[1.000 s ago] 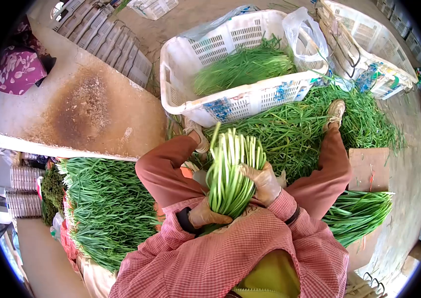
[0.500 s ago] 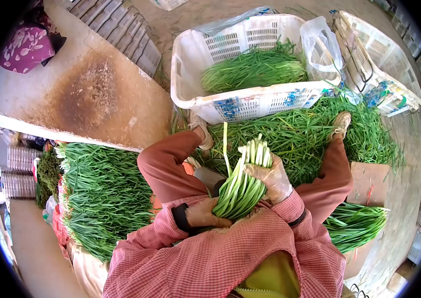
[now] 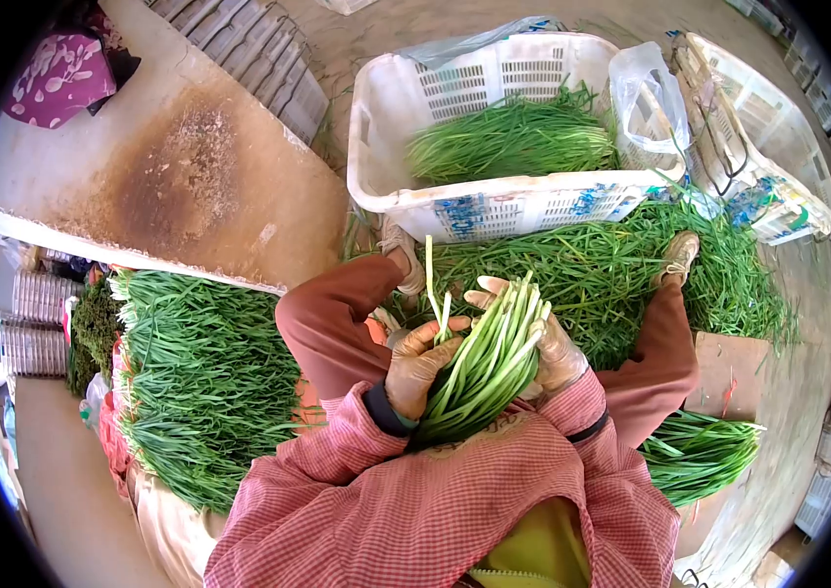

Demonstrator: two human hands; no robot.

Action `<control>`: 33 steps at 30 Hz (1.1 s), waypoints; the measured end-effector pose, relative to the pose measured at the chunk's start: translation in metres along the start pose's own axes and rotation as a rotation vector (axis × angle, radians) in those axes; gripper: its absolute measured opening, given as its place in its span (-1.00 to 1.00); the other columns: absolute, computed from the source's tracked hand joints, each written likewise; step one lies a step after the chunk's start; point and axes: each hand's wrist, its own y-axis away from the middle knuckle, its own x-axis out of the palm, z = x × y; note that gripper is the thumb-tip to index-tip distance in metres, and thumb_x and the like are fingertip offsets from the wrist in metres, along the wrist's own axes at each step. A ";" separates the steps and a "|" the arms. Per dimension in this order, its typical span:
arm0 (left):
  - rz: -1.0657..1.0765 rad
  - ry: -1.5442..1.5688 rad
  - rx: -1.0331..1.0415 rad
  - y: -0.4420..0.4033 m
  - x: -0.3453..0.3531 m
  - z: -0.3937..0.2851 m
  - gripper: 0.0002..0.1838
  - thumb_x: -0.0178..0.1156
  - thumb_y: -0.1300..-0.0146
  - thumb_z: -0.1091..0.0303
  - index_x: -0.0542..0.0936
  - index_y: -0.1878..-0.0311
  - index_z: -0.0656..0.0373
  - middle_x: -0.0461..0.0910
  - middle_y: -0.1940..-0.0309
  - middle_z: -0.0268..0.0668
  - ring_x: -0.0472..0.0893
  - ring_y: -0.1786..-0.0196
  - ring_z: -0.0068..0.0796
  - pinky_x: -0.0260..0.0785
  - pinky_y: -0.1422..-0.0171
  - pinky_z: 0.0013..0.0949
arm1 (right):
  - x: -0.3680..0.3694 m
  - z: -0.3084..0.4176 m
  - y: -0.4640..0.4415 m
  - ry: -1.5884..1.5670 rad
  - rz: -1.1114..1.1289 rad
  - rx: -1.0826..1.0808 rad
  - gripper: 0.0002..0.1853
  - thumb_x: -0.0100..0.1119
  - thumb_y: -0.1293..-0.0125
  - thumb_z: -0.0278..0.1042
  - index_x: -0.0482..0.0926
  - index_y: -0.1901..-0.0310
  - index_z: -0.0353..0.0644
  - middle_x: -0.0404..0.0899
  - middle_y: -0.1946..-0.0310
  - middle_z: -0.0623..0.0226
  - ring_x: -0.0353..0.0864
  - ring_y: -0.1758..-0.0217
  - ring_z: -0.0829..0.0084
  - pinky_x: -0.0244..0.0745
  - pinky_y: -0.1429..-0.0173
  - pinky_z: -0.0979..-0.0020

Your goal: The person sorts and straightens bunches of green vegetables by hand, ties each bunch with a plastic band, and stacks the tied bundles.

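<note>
Both hands are gloved. My right hand [image 3: 558,355] cradles a bundle of garlic chives [image 3: 490,358] in front of my chest, thumb on the near side and fingertips showing behind it. The pale cut ends point up and away, and the green leaves run down towards my lap. Against the bundle's left side, my left hand [image 3: 417,370] is closed with its fingers round a couple of loose stalks. One long pale stalk [image 3: 430,269] sticks up above these fingers. The leaf ends by my jacket are partly hidden.
Ahead stands a white plastic crate [image 3: 523,201] holding chives; a second crate [image 3: 773,118] is at its right. Loose leaves [image 3: 572,255] cover the floor between my feet. A big chive stack [image 3: 209,382] lies left, below a stained tabletop [image 3: 190,186]. Another bunch [image 3: 700,453] rests on cardboard at right.
My left hand has moved up from the bundle's lower leaves to its upper left side, round loose stalks. My right hand's fingers have spread behind the bundle, whose stalks fan out more.
</note>
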 end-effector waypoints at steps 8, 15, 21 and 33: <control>0.201 -0.141 0.077 0.008 0.013 -0.010 -0.60 0.14 -0.13 0.46 0.38 -0.07 0.22 0.51 0.19 -0.34 0.50 0.17 -0.57 0.35 -0.01 -0.48 | -0.002 -0.002 -0.003 0.081 -0.029 0.017 -0.12 0.20 0.00 0.19 0.12 -0.22 -0.26 0.30 -0.11 0.12 0.40 -0.10 0.23 0.35 -0.15 0.25; 0.159 -0.424 0.178 0.001 0.002 0.008 -0.71 0.11 -0.16 0.52 0.46 0.02 0.24 0.52 0.15 -0.31 0.48 0.08 -0.53 0.33 -0.04 -0.47 | 0.022 0.001 -0.006 0.464 -0.384 -0.021 -0.62 0.28 -0.04 -0.48 0.45 0.08 -0.31 0.57 0.30 0.27 0.57 0.30 0.52 0.49 0.13 0.52; 0.102 -0.135 -0.024 -0.008 -0.012 -0.017 -0.76 0.00 -0.27 0.41 0.48 0.04 0.29 0.57 0.30 -0.33 0.52 0.26 -0.63 0.37 0.12 -0.57 | 0.017 0.003 -0.015 0.423 -0.269 0.184 -0.76 0.25 -0.06 -0.49 0.50 0.21 -0.34 0.58 0.36 0.26 0.57 0.36 0.50 0.50 0.23 0.54; 0.571 -1.026 0.211 -0.051 -0.008 -0.063 -0.68 0.00 -0.27 0.28 0.47 0.05 0.33 0.57 0.28 -0.31 0.51 0.24 -0.54 0.35 0.12 -0.51 | 0.046 0.035 -0.046 0.355 -0.226 0.084 -0.70 0.26 -0.03 -0.49 0.46 0.17 -0.26 0.59 0.34 0.24 0.58 0.27 0.42 0.50 0.11 0.47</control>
